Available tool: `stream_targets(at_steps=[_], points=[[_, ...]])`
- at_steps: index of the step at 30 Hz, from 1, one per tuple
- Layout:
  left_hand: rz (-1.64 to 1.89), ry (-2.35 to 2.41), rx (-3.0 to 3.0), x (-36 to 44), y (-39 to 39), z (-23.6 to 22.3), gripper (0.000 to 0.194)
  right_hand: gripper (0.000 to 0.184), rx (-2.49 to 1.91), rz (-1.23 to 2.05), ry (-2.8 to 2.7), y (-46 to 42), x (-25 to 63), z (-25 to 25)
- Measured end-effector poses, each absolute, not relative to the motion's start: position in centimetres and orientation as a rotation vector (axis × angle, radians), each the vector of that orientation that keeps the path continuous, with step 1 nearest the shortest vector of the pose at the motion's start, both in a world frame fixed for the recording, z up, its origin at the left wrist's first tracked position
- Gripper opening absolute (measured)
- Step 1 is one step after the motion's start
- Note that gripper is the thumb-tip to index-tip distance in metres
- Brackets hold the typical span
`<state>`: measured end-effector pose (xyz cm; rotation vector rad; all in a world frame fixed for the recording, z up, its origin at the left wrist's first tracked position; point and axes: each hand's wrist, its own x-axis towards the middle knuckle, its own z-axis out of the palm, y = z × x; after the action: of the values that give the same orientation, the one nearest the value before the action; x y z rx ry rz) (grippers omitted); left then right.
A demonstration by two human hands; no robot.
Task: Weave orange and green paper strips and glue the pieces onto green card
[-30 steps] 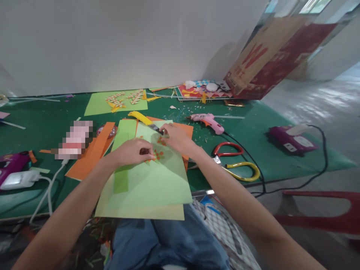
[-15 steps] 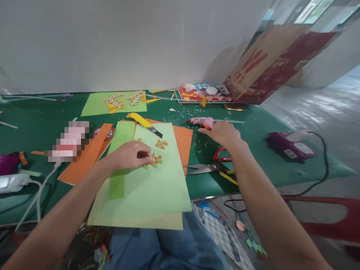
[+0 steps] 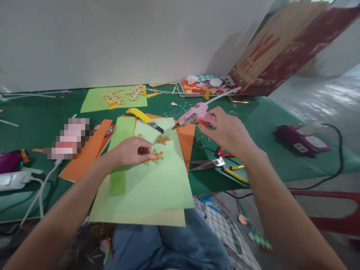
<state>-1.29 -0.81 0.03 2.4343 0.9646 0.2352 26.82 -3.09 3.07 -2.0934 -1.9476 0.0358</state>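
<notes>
My left hand [image 3: 131, 150] is closed, pinching a small woven orange-and-green paper piece [image 3: 155, 156] against a light green sheet [image 3: 157, 180]. A second woven piece [image 3: 162, 140] lies just beyond it. My right hand [image 3: 226, 132] grips a pink glue gun [image 3: 194, 115] lifted off the table, its nozzle pointing left and down over the orange sheet [image 3: 187, 138]. A glue stick pokes out of the gun's back.
A yellow utility knife [image 3: 143, 118] lies at the green sheet's top edge. Scissors [image 3: 216, 165] with red and yellow handles rest right of the sheets. More woven pieces sit on a green sheet [image 3: 112, 99] at the back. A purple device [image 3: 302, 140] with a cable is right; a cardboard box [image 3: 275, 48] leans behind.
My right hand left the green sheet, reached right to the pink glue gun, took hold of it and lifted it toward the sheets. My left hand stayed on the woven piece.
</notes>
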Motion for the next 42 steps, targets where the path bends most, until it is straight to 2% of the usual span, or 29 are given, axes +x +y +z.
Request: stream_targets(at_steps=[7, 11, 42], points=[[0.218, 0.987, 2.431, -1.1, -0.9, 0.2, 0.020, 0.033, -1.845, -0.082, -2.169, -5.3, 24.9, 0.5], [0.207, 0.987, 2.418, -1.1, -0.9, 0.2, 0.019, 0.035, -1.851, -0.102, -2.211, -5.4, 24.7, -0.2], [0.201, 0.982, 2.425, -1.2, -0.7, 0.0, 0.022, 0.028, -1.861, -0.175, -2.307, -5.8, 24.0, 1.2]])
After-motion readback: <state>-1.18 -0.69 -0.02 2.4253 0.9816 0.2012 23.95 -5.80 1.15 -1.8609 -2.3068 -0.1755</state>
